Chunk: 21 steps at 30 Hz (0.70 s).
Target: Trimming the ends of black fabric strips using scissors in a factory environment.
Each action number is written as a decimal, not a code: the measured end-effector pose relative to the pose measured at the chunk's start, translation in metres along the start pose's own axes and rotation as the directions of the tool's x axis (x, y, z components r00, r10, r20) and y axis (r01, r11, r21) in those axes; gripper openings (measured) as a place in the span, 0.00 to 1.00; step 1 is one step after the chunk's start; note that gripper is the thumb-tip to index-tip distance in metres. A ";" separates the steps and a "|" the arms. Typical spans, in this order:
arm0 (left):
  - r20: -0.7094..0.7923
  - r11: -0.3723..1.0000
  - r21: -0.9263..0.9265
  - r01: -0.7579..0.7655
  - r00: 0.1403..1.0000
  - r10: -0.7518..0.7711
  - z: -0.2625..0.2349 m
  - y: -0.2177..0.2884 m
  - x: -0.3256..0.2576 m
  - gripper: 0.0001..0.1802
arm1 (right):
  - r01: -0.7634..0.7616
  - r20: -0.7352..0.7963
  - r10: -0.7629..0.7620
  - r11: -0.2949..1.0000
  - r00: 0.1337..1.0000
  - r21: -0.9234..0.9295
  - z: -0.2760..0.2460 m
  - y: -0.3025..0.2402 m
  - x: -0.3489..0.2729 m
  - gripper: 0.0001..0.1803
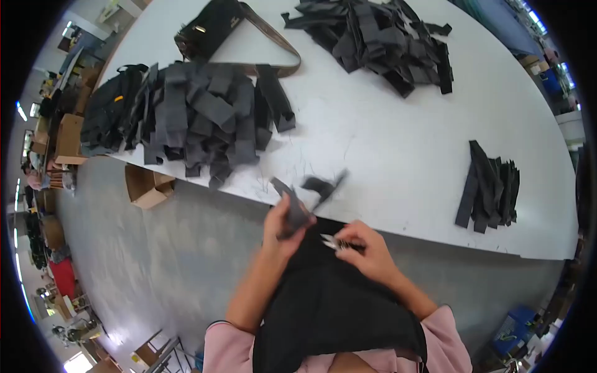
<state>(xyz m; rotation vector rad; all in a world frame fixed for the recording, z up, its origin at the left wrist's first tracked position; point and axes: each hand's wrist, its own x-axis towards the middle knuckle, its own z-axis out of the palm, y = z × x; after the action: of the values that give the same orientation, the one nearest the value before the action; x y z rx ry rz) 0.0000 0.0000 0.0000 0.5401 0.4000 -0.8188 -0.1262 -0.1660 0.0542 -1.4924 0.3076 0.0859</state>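
Charcoal, flat and cloth-like, the short strips lay in three heaps on one smooth white table [385, 149]: a broad, overlapping left heap [205, 115], a loose, tangled far heap [379, 46] and a small, fanned right heap [488, 189]. Single strips were too layered to count. Two hands showed near the table's close edge. The left hand [283, 230] pinched a dark strip [295, 211] between thumb and fingers, above that edge; just beyond it was a blurred dark piece [320, 186], and whether the two joined could not be told. The right hand [367, 252] was curled around one pair of small snips [329, 242], its two pointed metal blades slightly apart. One black shoulder bag [211, 28] with a looped strap lay behind the left heap, one black backpack [109, 112] beside it. Below stood one brown cardboard box [149, 186]; a matte black apron [329, 298] hung between two pink sleeves [451, 339].
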 end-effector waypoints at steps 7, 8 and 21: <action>0.338 0.646 0.513 -0.565 0.825 0.453 0.067 0.080 -0.008 0.18 | -0.199 -0.357 0.116 0.958 0.927 -0.206 -0.036 0.013 -0.001 0.06; 0.541 0.419 0.587 -0.693 0.721 0.434 0.070 0.111 -0.008 0.18 | -0.213 -0.420 0.116 0.958 0.900 -0.191 -0.046 0.017 -0.002 0.07; 0.810 -0.954 0.297 0.029 0.521 0.268 0.031 0.213 0.025 0.12 | -0.619 -0.825 -0.422 0.548 0.376 -0.563 -0.247 0.041 -0.042 0.14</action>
<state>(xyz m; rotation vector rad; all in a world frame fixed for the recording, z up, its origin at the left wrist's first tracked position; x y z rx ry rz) 0.1837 0.0866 0.0745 2.7377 -1.1022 0.6820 -0.2127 -0.4014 0.0138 -2.4084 1.5582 -0.6828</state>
